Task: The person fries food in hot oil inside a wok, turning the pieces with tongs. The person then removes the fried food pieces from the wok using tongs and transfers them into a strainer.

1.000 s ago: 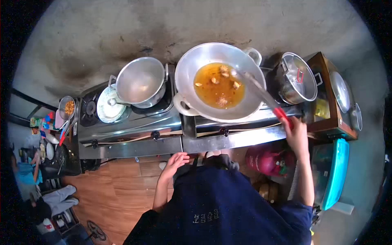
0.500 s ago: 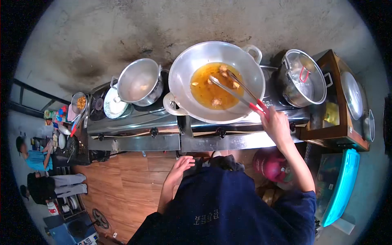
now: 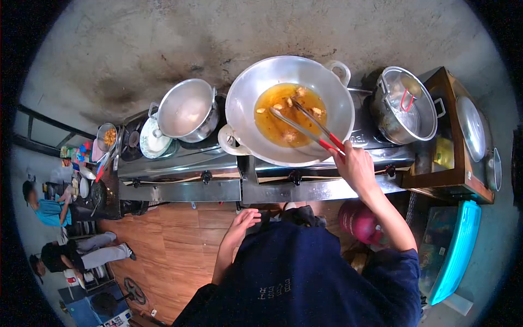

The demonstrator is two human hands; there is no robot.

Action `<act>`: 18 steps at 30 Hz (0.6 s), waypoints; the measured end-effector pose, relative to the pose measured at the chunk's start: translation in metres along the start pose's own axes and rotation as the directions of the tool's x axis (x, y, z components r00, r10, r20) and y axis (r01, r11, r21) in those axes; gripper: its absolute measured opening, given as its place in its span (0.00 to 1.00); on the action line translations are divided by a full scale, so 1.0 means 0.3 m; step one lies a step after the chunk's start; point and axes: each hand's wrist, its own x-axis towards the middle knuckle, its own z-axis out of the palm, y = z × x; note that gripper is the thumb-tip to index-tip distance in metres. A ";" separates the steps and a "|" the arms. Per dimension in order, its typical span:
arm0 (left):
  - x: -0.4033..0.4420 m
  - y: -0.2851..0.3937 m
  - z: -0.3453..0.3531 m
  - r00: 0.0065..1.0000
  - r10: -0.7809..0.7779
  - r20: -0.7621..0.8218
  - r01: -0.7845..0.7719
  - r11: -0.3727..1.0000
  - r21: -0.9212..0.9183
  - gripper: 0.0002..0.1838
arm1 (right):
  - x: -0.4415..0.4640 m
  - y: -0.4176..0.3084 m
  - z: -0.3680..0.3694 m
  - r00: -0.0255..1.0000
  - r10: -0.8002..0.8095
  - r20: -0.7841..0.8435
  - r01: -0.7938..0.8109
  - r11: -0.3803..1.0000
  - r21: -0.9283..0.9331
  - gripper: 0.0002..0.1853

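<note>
Broadly, the steel stove (image 3: 321,188) carries everything here. On its right half sits the wide wok (image 3: 239,103), the biggest vessel, its near rim reaching toward the stove's front edge. The deep pot (image 3: 392,117) stands by the right end, and the smaller pot (image 3: 180,98) stands left of the wok. Amber liquid, apparently oil (image 3: 267,131), pools in the wok's bottom.

Next come the tongs (image 3: 297,126), slanting over the wok's near right rim, their 2 metal tips apart among the pieces. The right hand (image 3: 355,169), above the stove's front edge, has its grip clamped on the red handles. The left hand (image 3: 239,224) is short of that edge, near the torso, its grip loose and holding nothing.

Smallest are about 6 browned food pieces (image 3: 317,111) scattered in the oil; whether 1 tip touches any, I cannot tell. Good handling probably means a light squeeze, tips slid in at a low slant to limit splashing, and knuckles held back from the rim.
</note>
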 end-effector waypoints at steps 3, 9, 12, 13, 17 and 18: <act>0.008 -0.006 0.003 1.000 -0.021 0.005 0.021 0.999 -0.026 0.17 | 0.008 -0.018 -0.011 1.000 -0.013 0.003 0.013 0.999 -0.034 0.18; 0.006 -0.007 0.002 0.999 -0.035 -0.013 0.035 0.999 -0.029 0.17 | 0.024 -0.019 -0.005 0.999 -0.020 0.025 0.023 0.995 -0.095 0.17; 0.013 -0.025 -0.017 1.000 -0.019 0.020 0.019 0.999 0.034 0.19 | 0.030 -0.026 -0.008 0.999 -0.026 0.029 0.028 0.995 -0.097 0.17; 0.011 -0.021 -0.014 1.000 -0.021 0.008 0.021 1.000 0.012 0.19 | 0.031 -0.028 -0.011 0.999 -0.026 0.031 0.029 0.995 -0.095 0.16; 0.008 -0.019 -0.011 1.000 -0.013 -0.011 0.013 0.999 -0.041 0.17 | 0.031 -0.031 -0.016 0.999 -0.031 0.034 0.033 0.996 -0.084 0.16; 0.009 -0.024 -0.013 1.000 -0.008 -0.008 0.007 0.999 -0.045 0.17 | 0.029 -0.030 -0.022 0.999 -0.034 0.034 0.037 0.996 -0.076 0.16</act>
